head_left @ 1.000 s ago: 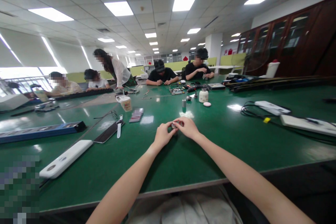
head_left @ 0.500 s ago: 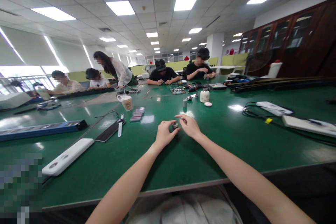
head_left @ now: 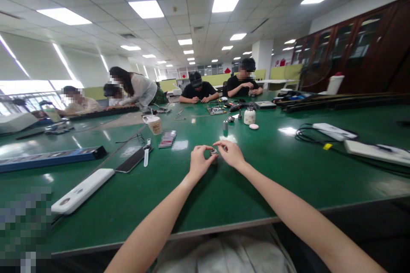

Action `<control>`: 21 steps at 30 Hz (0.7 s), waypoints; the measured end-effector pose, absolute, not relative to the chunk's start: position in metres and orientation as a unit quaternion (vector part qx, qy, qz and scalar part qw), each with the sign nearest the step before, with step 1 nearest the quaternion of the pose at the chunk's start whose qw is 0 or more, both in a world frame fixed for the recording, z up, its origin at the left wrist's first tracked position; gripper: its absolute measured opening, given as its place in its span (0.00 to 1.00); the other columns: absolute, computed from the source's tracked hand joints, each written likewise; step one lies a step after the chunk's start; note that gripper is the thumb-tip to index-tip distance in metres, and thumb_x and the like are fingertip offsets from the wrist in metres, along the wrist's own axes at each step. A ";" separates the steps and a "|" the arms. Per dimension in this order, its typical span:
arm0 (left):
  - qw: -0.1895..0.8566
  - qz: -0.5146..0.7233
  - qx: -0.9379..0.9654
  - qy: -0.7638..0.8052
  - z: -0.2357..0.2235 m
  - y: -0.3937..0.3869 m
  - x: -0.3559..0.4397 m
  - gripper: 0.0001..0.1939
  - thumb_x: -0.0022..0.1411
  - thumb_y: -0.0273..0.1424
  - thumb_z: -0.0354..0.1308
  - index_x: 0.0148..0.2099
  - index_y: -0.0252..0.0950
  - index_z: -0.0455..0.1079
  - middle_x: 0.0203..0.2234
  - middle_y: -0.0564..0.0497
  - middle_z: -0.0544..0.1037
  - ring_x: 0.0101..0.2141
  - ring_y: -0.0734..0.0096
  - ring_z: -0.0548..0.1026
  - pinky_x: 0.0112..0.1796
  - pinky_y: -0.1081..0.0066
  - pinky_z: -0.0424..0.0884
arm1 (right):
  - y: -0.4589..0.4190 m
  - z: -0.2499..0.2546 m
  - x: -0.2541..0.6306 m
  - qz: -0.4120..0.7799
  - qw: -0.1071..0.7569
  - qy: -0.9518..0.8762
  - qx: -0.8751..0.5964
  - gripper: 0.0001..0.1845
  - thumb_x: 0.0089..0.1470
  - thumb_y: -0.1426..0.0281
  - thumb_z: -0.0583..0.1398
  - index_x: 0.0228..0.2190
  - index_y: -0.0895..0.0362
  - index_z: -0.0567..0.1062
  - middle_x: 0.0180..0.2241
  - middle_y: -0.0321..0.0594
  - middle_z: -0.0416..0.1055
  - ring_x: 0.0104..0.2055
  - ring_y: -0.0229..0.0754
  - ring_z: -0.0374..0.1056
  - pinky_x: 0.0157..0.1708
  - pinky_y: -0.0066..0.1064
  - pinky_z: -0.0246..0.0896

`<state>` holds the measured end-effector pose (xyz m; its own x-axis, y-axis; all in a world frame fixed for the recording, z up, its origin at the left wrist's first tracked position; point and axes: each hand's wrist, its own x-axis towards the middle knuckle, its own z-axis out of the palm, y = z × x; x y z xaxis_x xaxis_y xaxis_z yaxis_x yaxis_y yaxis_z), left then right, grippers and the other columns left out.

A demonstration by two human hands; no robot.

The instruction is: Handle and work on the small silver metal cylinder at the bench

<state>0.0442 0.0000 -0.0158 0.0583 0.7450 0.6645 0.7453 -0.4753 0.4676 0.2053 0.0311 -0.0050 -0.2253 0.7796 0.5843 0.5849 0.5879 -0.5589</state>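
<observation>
My left hand (head_left: 200, 160) is closed around a small round metal part (head_left: 213, 152), thumb and index finger on either side of it, at the table's near middle. The part's ring-like top faces up. My right hand (head_left: 231, 153) is just to the right, its index finger stretched toward the top of the part and the other fingers bent; nothing can be seen in it. Behind the hands stands a grey metal cylinder (head_left: 225, 125). Farther back are a small dark metal piece (head_left: 231, 119) and a white jar (head_left: 250, 116) with a round white lid (head_left: 254, 126) beside it.
On the green table (head_left: 288, 170) lie a phone (head_left: 132, 161), a white watch (head_left: 147, 153) and a white power strip (head_left: 83, 191) at left. A drink cup (head_left: 154, 125) stands behind them. Cables (head_left: 304, 136) lie at right. Several people work across the table.
My right index finger has lowered slightly toward the metal part. My left hand stays around it. Across the table, a standing person has leaned farther left and down.
</observation>
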 end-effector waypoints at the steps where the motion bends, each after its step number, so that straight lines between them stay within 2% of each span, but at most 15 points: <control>1: -0.006 -0.460 -0.727 -0.510 -0.016 0.000 0.045 0.12 0.53 0.33 0.65 0.41 0.39 0.73 0.38 0.51 0.79 0.43 0.62 0.73 0.45 0.63 0.67 | 0.031 -0.005 0.205 0.111 0.438 -0.774 -0.443 0.15 0.55 0.70 0.53 0.38 0.50 0.79 0.35 0.35 0.76 0.29 0.37 0.65 0.31 0.27 0.58; 5: -0.016 -0.468 -0.735 -0.491 -0.017 -0.001 0.048 0.14 0.54 0.30 0.64 0.45 0.40 0.72 0.40 0.50 0.78 0.45 0.63 0.73 0.48 0.62 0.67 | 0.030 -0.005 0.205 0.107 0.438 -0.774 -0.445 0.15 0.54 0.70 0.53 0.38 0.50 0.79 0.35 0.35 0.76 0.29 0.37 0.66 0.31 0.27 0.59; 8: -0.005 -0.447 -0.744 -0.497 -0.018 0.000 0.048 0.10 0.55 0.29 0.63 0.42 0.41 0.75 0.38 0.51 0.80 0.47 0.61 0.71 0.49 0.59 0.66 | 0.031 -0.005 0.205 0.108 0.439 -0.776 -0.440 0.15 0.55 0.70 0.53 0.37 0.50 0.79 0.36 0.35 0.76 0.30 0.37 0.66 0.32 0.27 0.59; 21: 0.037 -0.413 -0.744 -0.524 -0.015 -0.002 0.048 0.09 0.58 0.34 0.62 0.42 0.46 0.78 0.42 0.52 0.80 0.48 0.57 0.70 0.49 0.54 0.65 | 0.031 -0.003 0.206 0.116 0.442 -0.772 -0.442 0.15 0.54 0.70 0.53 0.37 0.51 0.79 0.35 0.35 0.76 0.28 0.37 0.65 0.31 0.27 0.59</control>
<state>0.0476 -0.0021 -0.0151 0.1111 0.7493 0.6529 0.8097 -0.4491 0.3777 0.2057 0.0312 -0.0034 -0.2184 0.7849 0.5798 0.5803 0.5822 -0.5695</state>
